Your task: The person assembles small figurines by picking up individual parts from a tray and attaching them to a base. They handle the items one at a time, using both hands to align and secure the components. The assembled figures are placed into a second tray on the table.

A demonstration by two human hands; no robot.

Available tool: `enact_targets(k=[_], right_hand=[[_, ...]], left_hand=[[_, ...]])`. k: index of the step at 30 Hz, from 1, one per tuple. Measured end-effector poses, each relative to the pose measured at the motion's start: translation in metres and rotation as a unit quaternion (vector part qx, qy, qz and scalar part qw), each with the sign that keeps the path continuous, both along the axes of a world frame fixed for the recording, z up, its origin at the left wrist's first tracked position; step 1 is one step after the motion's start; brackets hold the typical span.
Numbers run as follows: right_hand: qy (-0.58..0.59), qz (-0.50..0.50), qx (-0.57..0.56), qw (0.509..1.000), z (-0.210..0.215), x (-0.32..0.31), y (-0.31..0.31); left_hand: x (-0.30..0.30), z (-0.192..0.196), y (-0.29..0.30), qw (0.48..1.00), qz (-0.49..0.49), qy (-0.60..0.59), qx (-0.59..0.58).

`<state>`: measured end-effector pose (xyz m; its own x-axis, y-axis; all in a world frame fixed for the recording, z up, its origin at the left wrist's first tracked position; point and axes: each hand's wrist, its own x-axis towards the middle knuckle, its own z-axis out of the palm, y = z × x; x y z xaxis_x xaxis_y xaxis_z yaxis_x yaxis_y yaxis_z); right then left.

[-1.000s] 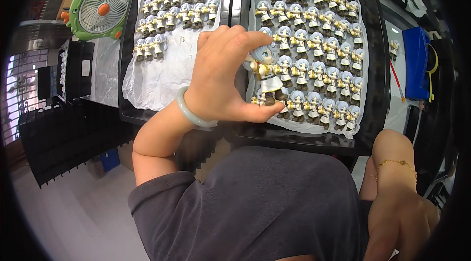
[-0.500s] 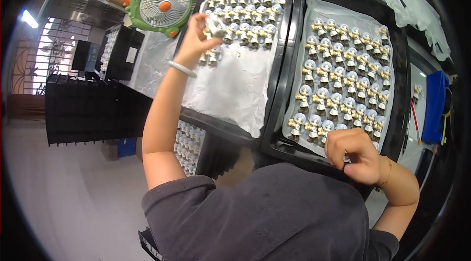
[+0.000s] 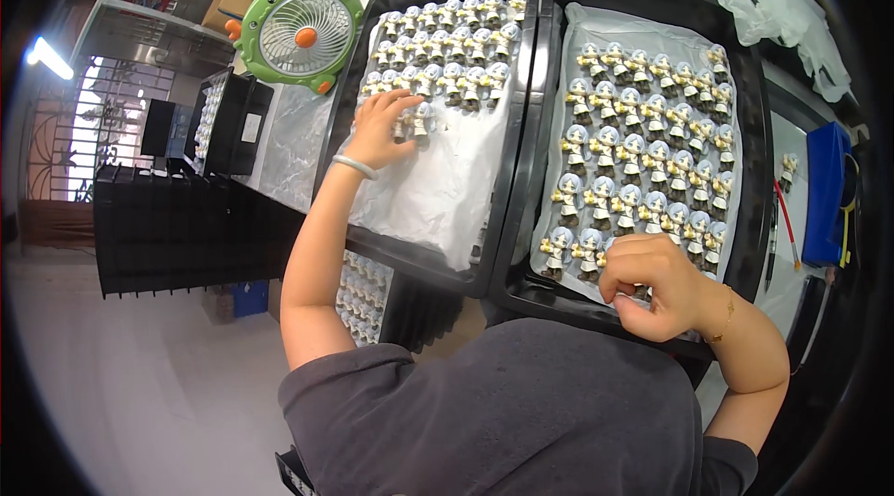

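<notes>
My left hand (image 3: pixel 380 131) reaches over the left tray (image 3: pixel 419 268), fingers spread and thumb apart. Beside its fingertips a small figurine (image 3: pixel 423 121) with pale hair and a white outfit lies on the white liner (image 3: pixel 419 198), in the short row below the fuller rows. Part of that row is hidden by the hand. My right hand (image 3: pixel 654 284) is curled closed at the near edge of the right tray (image 3: pixel 521 244), covering part of its nearest row of figurines (image 3: pixel 589 250). What its fingers hold, if anything, is hidden.
A green animal-shaped fan (image 3: pixel 303 30) stands beyond the left tray. Black stacked trays (image 3: pixel 186 226) are at the left. A blue bin (image 3: pixel 827 193) and a single figurine (image 3: pixel 789 170) sit at the right. White plastic sheeting (image 3: pixel 778 21) hangs at the far right.
My left hand has moved down the left tray, and the figurine it carried now lies in the short row, with the fingers spread. My right hand stays curled at the right tray; the view has shifted slightly.
</notes>
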<state>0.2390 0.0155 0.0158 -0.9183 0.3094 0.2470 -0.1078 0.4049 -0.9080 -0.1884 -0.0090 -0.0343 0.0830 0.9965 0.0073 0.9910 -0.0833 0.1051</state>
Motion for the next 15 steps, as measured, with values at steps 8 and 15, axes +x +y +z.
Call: enact_targets(k=[8,15], right_hand=[[0.05,-0.014,0.021,0.998,-0.011,-0.002,0.001],[-0.003,-0.044,0.04,0.998,-0.018,0.001,0.0]], left_hand=[[0.046,0.054,0.038,0.982,-0.066,-0.175,-0.016],[0.248,0.034,0.171,0.915,-0.332,-0.225,0.043]])
